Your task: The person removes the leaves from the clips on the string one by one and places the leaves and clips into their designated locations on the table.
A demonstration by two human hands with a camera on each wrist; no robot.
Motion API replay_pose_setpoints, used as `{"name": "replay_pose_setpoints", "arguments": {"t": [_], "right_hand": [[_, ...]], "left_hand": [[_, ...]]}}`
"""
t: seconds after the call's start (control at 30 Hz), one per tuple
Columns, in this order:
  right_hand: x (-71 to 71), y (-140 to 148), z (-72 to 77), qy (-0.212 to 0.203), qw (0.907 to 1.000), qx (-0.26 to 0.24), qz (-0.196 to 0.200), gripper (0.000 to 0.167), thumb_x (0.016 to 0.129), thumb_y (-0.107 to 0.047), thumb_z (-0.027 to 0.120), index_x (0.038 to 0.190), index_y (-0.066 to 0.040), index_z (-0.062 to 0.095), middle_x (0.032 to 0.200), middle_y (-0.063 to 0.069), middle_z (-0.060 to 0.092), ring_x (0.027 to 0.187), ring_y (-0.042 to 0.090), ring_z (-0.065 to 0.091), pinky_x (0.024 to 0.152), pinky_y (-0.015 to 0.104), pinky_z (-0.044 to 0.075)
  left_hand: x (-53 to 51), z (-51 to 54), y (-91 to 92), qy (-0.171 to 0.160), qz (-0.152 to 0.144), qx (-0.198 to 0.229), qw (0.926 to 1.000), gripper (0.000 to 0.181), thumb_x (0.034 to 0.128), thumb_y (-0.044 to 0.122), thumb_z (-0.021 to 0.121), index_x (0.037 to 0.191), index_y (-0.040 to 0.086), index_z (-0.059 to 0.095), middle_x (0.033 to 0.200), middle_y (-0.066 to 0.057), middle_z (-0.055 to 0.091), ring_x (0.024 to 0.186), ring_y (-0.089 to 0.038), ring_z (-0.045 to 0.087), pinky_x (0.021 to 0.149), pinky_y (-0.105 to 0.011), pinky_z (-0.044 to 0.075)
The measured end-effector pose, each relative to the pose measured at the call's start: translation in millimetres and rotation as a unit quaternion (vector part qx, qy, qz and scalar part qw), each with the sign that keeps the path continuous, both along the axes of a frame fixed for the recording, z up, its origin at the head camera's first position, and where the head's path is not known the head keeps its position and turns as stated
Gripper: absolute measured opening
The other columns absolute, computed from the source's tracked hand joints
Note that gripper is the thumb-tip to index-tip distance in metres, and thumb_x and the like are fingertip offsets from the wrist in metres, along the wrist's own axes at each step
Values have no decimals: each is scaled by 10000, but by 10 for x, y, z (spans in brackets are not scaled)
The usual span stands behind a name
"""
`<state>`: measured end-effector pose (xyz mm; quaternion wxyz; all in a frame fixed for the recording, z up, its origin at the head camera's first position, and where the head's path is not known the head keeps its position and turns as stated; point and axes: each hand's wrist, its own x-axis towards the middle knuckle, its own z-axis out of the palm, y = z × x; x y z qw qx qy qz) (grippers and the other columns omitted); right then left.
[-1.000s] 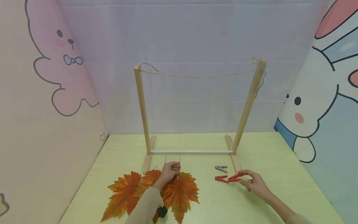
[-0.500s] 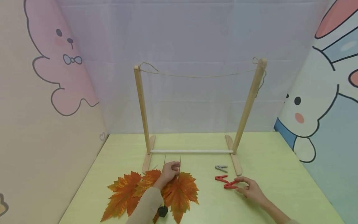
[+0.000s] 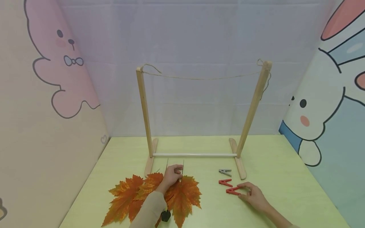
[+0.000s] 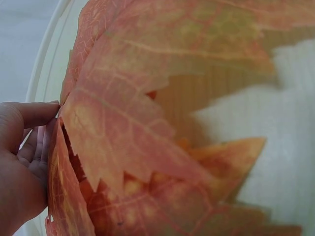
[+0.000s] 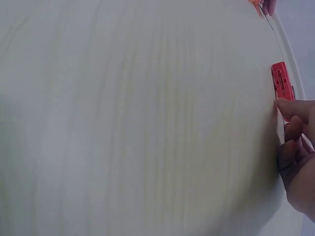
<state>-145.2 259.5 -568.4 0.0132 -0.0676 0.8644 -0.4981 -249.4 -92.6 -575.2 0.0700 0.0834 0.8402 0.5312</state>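
Observation:
My left hand (image 3: 171, 176) pinches an orange maple leaf (image 3: 182, 199) by its stem, close to the base of the blade. In the left wrist view the leaf (image 4: 128, 118) fills most of the picture, and thumb and finger meet at its edge. More orange leaves (image 3: 125, 198) lie to the left, partly under my forearm. A red clothespin (image 3: 232, 191) is between the thumb and fingers of my right hand (image 3: 255, 198), low over or on the table. Just behind it lie a second red clothespin (image 3: 225, 182) and a grey clothespin (image 3: 225, 172).
A wooden frame stands behind the hands, with a left post (image 3: 144, 112), a right post (image 3: 252, 110) and a white rod (image 3: 195, 155) low between them. Twine (image 3: 199, 78) spans the tops. A black object (image 3: 165, 216) sits by my left sleeve.
My right hand has brought the red clothespin toward me and slightly left, to just in front of the other red one. The left hand stays nearly still at the leaf stem.

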Motion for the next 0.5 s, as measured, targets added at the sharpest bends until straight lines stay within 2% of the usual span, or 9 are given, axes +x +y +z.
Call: {"name": "replay_pose_setpoints", "arguments": {"t": [0.1,0.33,0.5], "right_hand": [[-3,-11,-10,149,9999,61,-57,327,701,-34,745,1005,16,635,998,177,599,445,-20,317,407,194,328],[53,-23,-29,-114,9996,211,-150,368,695,-62,753,1033,11,628,975,122,582,431,-7,330,398,191,330],[59,-32,-15,6,9998,146,-161,395,701,-89,753,1054,29,621,983,144,589,441,-11,327,399,195,329]], "left_hand": [[3,-4,2,62,4,10,10000,364,750,-85,639,1111,-44,615,1029,-160,640,753,-154,546,632,-282,497],[43,-14,-13,-49,34,-24,10000,339,763,-72,639,1099,-30,625,1018,-135,642,735,-137,546,627,-274,496],[44,-1,-21,95,45,-22,9999,328,769,-72,636,1094,-30,626,1016,-144,642,736,-150,559,627,-285,500]]}}
